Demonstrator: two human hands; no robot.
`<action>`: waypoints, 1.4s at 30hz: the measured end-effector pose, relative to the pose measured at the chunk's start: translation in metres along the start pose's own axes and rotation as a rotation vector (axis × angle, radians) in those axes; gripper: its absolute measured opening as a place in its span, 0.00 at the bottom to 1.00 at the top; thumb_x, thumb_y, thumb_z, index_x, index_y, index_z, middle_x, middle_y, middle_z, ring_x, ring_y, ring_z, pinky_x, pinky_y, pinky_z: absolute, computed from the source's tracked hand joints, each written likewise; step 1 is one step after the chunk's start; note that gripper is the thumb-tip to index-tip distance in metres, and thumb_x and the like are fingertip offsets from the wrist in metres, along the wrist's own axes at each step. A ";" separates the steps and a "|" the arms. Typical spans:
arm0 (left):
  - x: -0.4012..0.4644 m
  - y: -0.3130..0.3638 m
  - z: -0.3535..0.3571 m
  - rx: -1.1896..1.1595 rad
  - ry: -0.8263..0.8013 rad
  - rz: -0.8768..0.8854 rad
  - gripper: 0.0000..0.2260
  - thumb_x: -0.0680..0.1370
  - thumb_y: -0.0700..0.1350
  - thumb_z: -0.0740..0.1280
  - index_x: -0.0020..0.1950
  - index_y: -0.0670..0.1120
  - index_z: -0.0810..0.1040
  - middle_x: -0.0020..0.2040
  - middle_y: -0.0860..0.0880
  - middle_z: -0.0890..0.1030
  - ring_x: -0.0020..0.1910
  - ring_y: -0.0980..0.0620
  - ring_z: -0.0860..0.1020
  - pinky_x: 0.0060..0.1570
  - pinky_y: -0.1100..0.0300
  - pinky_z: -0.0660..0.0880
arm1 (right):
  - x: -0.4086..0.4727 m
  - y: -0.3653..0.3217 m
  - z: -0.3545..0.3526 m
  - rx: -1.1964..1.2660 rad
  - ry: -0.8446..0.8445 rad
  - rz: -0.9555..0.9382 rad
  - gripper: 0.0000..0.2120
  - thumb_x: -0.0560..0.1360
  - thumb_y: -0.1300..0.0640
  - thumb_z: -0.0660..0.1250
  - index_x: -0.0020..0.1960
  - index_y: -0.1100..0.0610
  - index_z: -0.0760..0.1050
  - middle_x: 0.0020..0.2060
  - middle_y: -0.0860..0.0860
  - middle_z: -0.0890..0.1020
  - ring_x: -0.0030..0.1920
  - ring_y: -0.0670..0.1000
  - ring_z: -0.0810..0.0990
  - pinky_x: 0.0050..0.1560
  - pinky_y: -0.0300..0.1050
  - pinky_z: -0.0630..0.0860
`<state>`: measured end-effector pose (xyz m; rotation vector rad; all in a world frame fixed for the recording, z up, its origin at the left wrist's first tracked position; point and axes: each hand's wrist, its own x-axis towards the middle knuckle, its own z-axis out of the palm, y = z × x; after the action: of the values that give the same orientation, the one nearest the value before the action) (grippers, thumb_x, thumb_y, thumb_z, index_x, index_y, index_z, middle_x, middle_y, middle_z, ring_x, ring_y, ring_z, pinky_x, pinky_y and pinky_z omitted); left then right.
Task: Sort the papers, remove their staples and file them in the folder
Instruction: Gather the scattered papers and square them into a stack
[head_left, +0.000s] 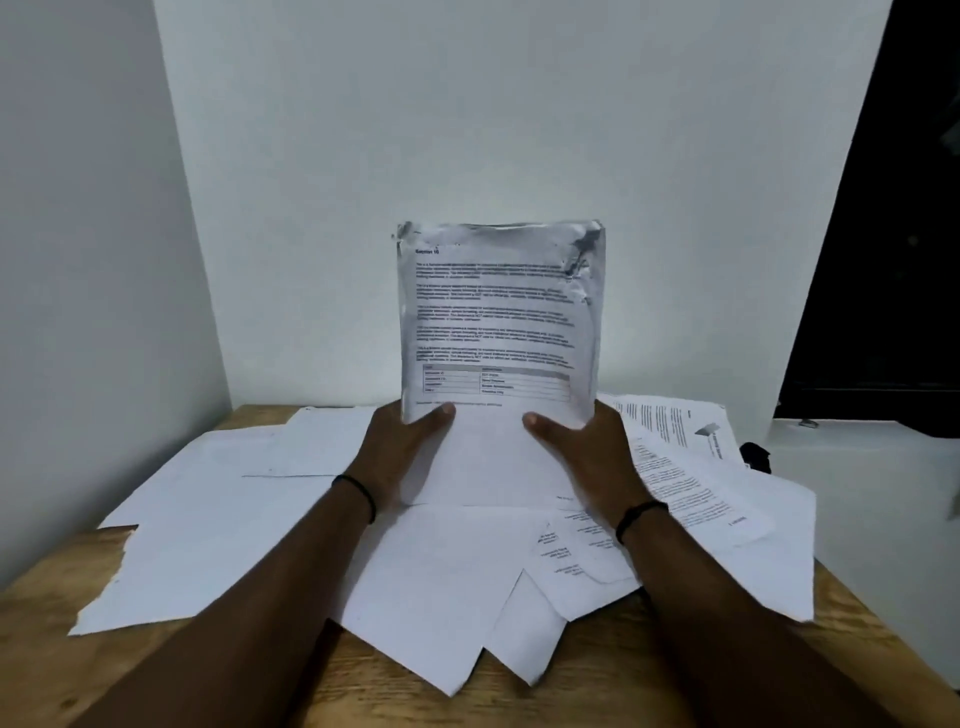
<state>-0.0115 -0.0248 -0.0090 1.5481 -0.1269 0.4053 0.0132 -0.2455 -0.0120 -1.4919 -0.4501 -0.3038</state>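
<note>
Above the far middle of the table (62, 613), I hold a light, floppy, crumpled sheet (498, 322) upright, left hand (400, 452) and right hand (587, 452) pinching its bottom corners, best supported along its lower edge.

Loose papers (249, 519) across table (623, 691)

Both forearms are reaching forward, a dark band circling each wrist. The left hand (400, 447) and right hand (582, 452) are gripping the lower corners of an upright sheet (498, 322), thumbs in front, fingers seemingly curled behind it.
</note>
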 end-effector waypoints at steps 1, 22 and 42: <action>-0.001 0.000 -0.001 -0.004 0.014 -0.004 0.09 0.77 0.44 0.73 0.56 0.47 0.82 0.48 0.54 0.86 0.49 0.55 0.84 0.52 0.59 0.80 | 0.001 -0.003 0.002 -0.023 0.008 -0.002 0.22 0.70 0.56 0.80 0.62 0.56 0.81 0.53 0.51 0.86 0.55 0.51 0.85 0.58 0.55 0.81; -0.034 -0.028 -0.196 1.398 0.263 -0.693 0.39 0.76 0.74 0.48 0.79 0.50 0.57 0.79 0.40 0.56 0.77 0.36 0.55 0.73 0.40 0.53 | 0.004 -0.002 0.087 0.184 -0.159 0.350 0.19 0.72 0.70 0.73 0.62 0.62 0.80 0.55 0.57 0.85 0.55 0.57 0.84 0.59 0.53 0.80; -0.002 -0.041 -0.116 1.269 0.102 -0.432 0.22 0.82 0.61 0.47 0.66 0.50 0.69 0.65 0.44 0.77 0.65 0.39 0.73 0.62 0.48 0.68 | 0.000 0.031 0.068 0.196 -0.131 0.350 0.20 0.72 0.71 0.73 0.63 0.63 0.80 0.55 0.57 0.85 0.56 0.58 0.84 0.60 0.53 0.80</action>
<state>-0.0199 0.0905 -0.0522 2.7027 0.6626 0.1965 0.0206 -0.1756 -0.0385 -1.3726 -0.3050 0.1125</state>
